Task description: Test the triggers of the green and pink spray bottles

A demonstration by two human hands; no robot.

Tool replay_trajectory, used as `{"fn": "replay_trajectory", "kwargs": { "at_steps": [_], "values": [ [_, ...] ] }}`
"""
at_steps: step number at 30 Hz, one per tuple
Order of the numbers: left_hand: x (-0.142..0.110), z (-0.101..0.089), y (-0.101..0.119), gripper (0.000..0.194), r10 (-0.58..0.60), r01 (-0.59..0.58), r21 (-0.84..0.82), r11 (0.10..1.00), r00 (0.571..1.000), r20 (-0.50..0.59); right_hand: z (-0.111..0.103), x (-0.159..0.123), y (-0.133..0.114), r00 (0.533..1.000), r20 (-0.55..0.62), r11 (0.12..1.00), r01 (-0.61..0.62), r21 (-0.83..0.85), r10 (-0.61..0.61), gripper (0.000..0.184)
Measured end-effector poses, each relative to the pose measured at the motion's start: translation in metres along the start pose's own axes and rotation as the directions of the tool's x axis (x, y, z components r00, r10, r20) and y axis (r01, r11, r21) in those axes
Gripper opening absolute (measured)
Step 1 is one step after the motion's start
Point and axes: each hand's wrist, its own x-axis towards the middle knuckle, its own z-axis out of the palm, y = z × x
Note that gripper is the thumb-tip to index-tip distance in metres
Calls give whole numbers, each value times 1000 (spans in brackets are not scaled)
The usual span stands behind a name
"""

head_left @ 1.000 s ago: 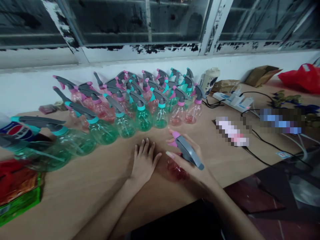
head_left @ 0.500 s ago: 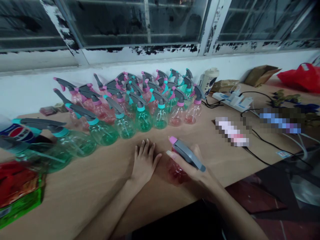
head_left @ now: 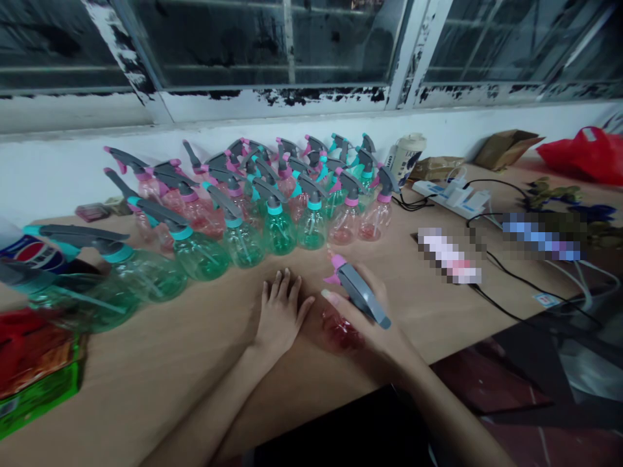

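My right hand (head_left: pixel 372 311) is closed around the neck of a spray bottle (head_left: pixel 339 331) with a clear pink body and a grey and pink trigger head. Its nozzle points away from me and the bottle is close to the tabletop; I cannot tell whether its base touches. My left hand (head_left: pixel 282 308) lies flat on the wooden table (head_left: pixel 160 376), fingers spread, just left of that bottle and holding nothing. Beyond both hands stands a group of several more spray bottles, among them a green one (head_left: pixel 280 233) and a pink one (head_left: pixel 344 227).
A Pepsi bottle (head_left: pixel 34 253) and a red and green packet (head_left: pixel 41 370) are at the left. On the right are a power strip (head_left: pixel 448 198) with cables, blurred-out devices and a red bag (head_left: pixel 584 155). A white cup (head_left: pixel 407 159) stands by the wall.
My right hand and the pink spray bottle have shifted slightly left, and the trigger head has turned a little. My left hand stays flat in place.
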Motion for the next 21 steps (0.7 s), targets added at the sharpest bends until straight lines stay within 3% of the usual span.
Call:
{"fn": "replay_trajectory", "kwargs": {
  "at_steps": [12,17,21],
  "values": [
    [0,1,0,49,3,-3,-11,1000,1000,4,-1,3,-6,999,42,999,-4,-34,5,13],
    [-1,0,0,49,9,-9,-3,1000,1000,-2,-2,8,-11,996,87,993,23,-112,-13,24],
    [-1,2,0,50,-4,4,6,1000,1000,7,-2,2,-9,996,59,992,68,-103,-62,11]
  ]
}}
